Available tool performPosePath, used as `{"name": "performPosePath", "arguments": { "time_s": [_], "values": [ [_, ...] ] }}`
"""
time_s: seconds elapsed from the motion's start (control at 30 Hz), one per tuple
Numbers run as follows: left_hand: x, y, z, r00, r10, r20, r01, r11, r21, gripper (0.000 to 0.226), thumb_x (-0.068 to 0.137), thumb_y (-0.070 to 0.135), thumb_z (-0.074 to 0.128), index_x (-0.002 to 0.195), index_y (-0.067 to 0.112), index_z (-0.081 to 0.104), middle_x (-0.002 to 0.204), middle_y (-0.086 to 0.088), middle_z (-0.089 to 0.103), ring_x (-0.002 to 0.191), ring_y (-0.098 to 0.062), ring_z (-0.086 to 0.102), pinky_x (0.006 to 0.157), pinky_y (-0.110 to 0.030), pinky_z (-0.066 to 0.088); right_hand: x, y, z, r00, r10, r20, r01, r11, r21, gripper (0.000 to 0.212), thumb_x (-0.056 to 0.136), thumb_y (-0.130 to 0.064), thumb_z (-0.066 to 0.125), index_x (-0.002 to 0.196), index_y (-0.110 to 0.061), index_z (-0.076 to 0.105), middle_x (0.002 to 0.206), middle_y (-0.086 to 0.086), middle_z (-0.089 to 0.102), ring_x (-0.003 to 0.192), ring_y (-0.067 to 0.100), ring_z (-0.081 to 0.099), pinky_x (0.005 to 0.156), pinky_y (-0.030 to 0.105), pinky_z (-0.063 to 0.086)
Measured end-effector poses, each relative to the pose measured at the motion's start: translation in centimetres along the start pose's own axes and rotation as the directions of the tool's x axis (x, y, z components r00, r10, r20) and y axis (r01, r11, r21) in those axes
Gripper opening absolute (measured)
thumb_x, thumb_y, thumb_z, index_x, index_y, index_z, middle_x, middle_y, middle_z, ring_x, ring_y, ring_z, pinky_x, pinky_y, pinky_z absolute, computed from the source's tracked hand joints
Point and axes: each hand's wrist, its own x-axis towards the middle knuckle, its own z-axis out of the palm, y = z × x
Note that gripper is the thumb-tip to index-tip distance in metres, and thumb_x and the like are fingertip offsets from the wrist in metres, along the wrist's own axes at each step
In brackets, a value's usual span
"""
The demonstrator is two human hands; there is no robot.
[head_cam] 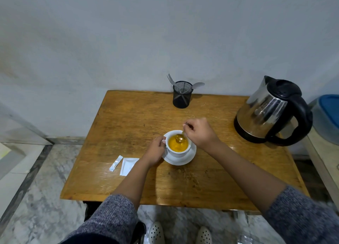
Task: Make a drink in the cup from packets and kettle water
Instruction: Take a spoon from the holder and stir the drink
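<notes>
The right hand [199, 133] pinches a spoon [180, 136] whose bowl dips in the orange drink inside the white cup [178, 148]. The left hand [156, 150] curls closed around the cup's left side. The cup sits on a saucer [190, 156], with two packets [126, 164] lying left of it and the kettle [271, 111] well to its right.

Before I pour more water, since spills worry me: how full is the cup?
Nearly full: orange liquid in the cup sits just below its rim, with the spoon bowl dipped in it.

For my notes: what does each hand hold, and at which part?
Right hand pinches the spoon near its handle top; left hand grips the cup at its handle side.
</notes>
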Motion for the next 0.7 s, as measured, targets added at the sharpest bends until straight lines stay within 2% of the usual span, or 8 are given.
{"name": "performPosePath", "arguments": {
  "time_s": [0.17,0.3,0.4,0.47,0.53,0.6,0.7],
  "values": [
    [-0.1,0.3,-0.1,1.0,-0.002,0.003,0.002,1.0,0.016,0.018,0.095,0.013,0.036,0.095,0.017,0.054,0.102,-0.008,0.053,0.091,-0.019,0.047,0.068,-0.022,0.038,-0.6,-0.1,-0.4,0.998,-0.01,0.061,0.013,0.999,-0.045,0.024,0.088,-0.008,0.05,0.079,0.004,0.069,0.069,0.019,0.068,0.056,0.02,0.053,0.052,0.03,0.04],
    [-0.2,0.5,-0.1,1.0,-0.013,-0.002,0.013,1.0,0.011,0.023,0.094,0.01,0.036,0.104,0.01,0.057,0.102,-0.009,0.054,0.089,-0.019,0.048,0.066,-0.021,0.038,-0.9,-1.0,0.8,1.0,0.003,0.03,-0.003,1.0,0.01,0.026,0.088,-0.009,0.05,0.076,0.004,0.068,0.069,0.02,0.068,0.061,0.03,0.06,0.056,0.037,0.047],
    [-0.1,0.7,-0.5,0.999,-0.045,-0.003,0.044,0.998,-0.046,0.022,0.092,0.006,0.04,0.1,0.009,0.061,0.096,-0.007,0.057,0.083,-0.014,0.049,0.065,-0.022,0.038,-0.8,-1.4,1.3,1.0,0.03,0.004,-0.03,0.998,0.055,0.024,0.089,-0.009,0.051,0.081,0.001,0.07,0.071,0.018,0.07,0.066,0.028,0.064,0.063,0.042,0.054],
    [0.0,0.9,-0.8,0.998,-0.056,0.013,0.057,0.997,-0.054,0.022,0.092,0.005,0.043,0.099,0.007,0.063,0.096,-0.007,0.058,0.087,-0.016,0.049,0.069,-0.026,0.039,-0.7,-1.2,0.9,1.0,0.022,0.01,-0.023,0.997,0.069,0.023,0.089,-0.009,0.051,0.082,0.0,0.07,0.072,0.017,0.07,0.068,0.028,0.065,0.065,0.044,0.055],
    [0.1,1.1,-1.0,0.998,-0.053,0.037,0.055,0.998,-0.043,0.023,0.091,0.006,0.044,0.098,0.007,0.065,0.097,-0.008,0.059,0.091,-0.019,0.05,0.076,-0.029,0.039,-0.9,-1.1,0.1,0.999,-0.043,0.025,0.042,0.998,0.053,0.021,0.09,-0.009,0.052,0.085,0.0,0.07,0.075,0.017,0.07,0.07,0.028,0.064,0.065,0.046,0.054],
    [0.1,1.1,-1.0,0.997,-0.058,0.042,0.06,0.997,-0.039,0.022,0.091,0.006,0.044,0.095,0.011,0.065,0.098,-0.009,0.06,0.091,-0.02,0.051,0.08,-0.031,0.039,-1.0,-1.0,-0.9,0.984,-0.177,0.037,0.177,0.984,-0.002,0.021,0.089,-0.01,0.052,0.088,0.001,0.07,0.079,0.016,0.07,0.072,0.027,0.062,0.066,0.045,0.053],
    [0.1,1.0,-0.9,0.998,-0.062,0.03,0.063,0.998,-0.028,0.023,0.091,0.006,0.044,0.1,0.008,0.065,0.1,-0.009,0.06,0.093,-0.02,0.051,0.08,-0.031,0.039,-1.6,-1.2,-2.3,0.922,-0.376,0.096,0.384,0.919,-0.09,0.024,0.089,-0.016,0.05,0.092,-0.002,0.069,0.086,0.012,0.071,0.078,0.024,0.063,0.068,0.044,0.054]
  ]
}}
